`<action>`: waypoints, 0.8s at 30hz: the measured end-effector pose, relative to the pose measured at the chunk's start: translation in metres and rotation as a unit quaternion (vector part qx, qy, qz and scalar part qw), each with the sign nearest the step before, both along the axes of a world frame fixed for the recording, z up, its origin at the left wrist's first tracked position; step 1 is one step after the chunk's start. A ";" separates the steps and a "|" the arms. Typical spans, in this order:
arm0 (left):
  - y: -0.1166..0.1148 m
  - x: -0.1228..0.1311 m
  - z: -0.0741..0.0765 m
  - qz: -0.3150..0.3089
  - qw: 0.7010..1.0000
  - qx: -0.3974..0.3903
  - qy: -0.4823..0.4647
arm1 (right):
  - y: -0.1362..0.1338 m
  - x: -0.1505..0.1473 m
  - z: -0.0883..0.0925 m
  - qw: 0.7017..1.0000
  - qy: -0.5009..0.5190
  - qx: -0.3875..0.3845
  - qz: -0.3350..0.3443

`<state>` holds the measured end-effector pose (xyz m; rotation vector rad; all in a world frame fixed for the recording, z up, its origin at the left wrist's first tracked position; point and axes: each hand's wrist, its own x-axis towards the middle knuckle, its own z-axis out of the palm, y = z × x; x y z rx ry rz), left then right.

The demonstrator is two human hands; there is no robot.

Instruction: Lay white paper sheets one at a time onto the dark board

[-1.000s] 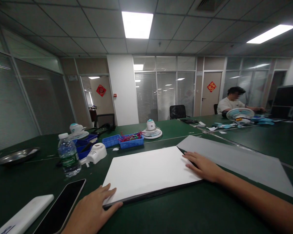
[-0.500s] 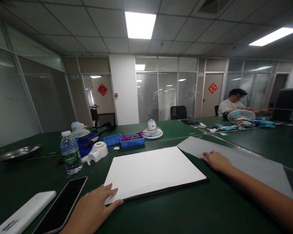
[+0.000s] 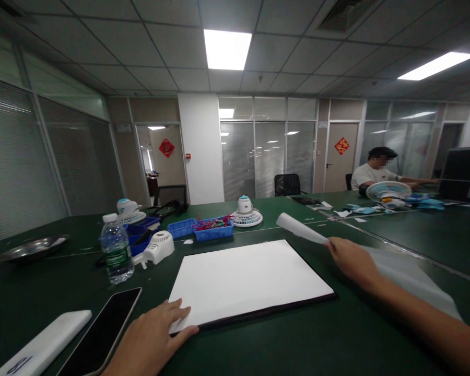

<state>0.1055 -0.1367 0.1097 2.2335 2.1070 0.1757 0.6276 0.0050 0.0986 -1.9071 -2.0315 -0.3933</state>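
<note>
A white sheet of paper (image 3: 250,284) lies on a thin black-edged board or pad in front of me. My left hand (image 3: 160,329) rests at its near left corner, fingers stretched out on the white surface and thumb apart along the front edge. Off to the right, my right hand (image 3: 352,258) is closed on the edge of a translucent sheet (image 3: 411,277). That sheet is partly lifted, and its far left corner curls up beyond my fingers. My forearm covers part of it.
A black phone (image 3: 102,334) and a white slab-like object (image 3: 43,342) lie at the near left. Behind them stand a water bottle (image 3: 117,250), a white plastic housing (image 3: 159,247), blue bins (image 3: 213,232) with wires, and a fan part (image 3: 246,213). A person (image 3: 376,169) sits far right.
My right hand has taken hold of the translucent sheet, which lay flat before, and raised its edge so the corner curls. My left hand has stayed at the white sheet's corner.
</note>
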 end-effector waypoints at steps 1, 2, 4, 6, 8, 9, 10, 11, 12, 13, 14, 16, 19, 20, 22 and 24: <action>0.000 0.000 0.000 -0.001 1.000 0.002 -0.003 | -0.005 -0.012 0.001 0.999 -0.004 0.000 0.037; 0.000 -0.001 0.000 -0.004 1.000 0.004 -0.006 | -0.010 -0.024 0.000 0.997 -0.009 -0.003 0.075; -0.001 -0.001 -0.001 -0.007 1.000 0.008 -0.009 | -0.023 -0.048 -0.004 0.986 -0.017 -0.033 0.163; -0.001 -0.001 -0.003 -0.007 1.000 0.009 -0.008 | -0.036 -0.068 -0.008 0.962 -0.012 -0.082 0.259; -0.001 -0.001 -0.004 -0.006 1.000 0.010 -0.006 | -0.046 -0.081 -0.010 0.933 0.000 -0.123 0.339; -0.001 -0.001 -0.004 -0.005 1.000 0.009 -0.006 | -0.050 -0.085 -0.010 0.924 0.006 -0.131 0.360; -0.001 0.000 -0.003 -0.003 1.000 0.009 -0.005 | -0.051 -0.087 -0.010 0.922 0.010 -0.126 0.365; -0.001 0.000 -0.003 -0.002 1.000 0.008 -0.004 | -0.051 -0.087 -0.009 0.926 0.014 -0.117 0.358; -0.002 0.001 -0.002 0.000 1.000 0.006 -0.002 | -0.050 -0.085 -0.009 0.934 0.018 -0.105 0.342; -0.002 0.002 0.000 0.001 1.000 0.003 0.001 | -0.047 -0.082 -0.008 0.943 0.025 -0.093 0.319; -0.002 0.003 0.001 0.001 1.000 -0.001 0.003 | -0.043 -0.078 -0.008 0.952 0.033 -0.083 0.292; -0.003 0.005 0.004 0.001 1.000 -0.006 0.006 | -0.035 -0.069 -0.007 0.965 0.047 -0.076 0.247; -0.003 0.007 0.005 -0.001 1.000 -0.008 0.008 | -0.027 -0.060 -0.008 0.968 0.055 -0.085 0.229; -0.003 0.007 0.005 -0.002 1.000 -0.006 0.008 | -0.026 -0.058 -0.008 0.967 0.056 -0.090 0.233; -0.002 0.005 0.004 -0.007 1.000 0.000 0.008 | -0.027 -0.059 -0.008 0.964 0.058 -0.097 0.241; -0.002 0.004 0.002 -0.012 1.000 0.007 0.005 | -0.031 -0.063 -0.007 0.961 0.062 -0.103 0.249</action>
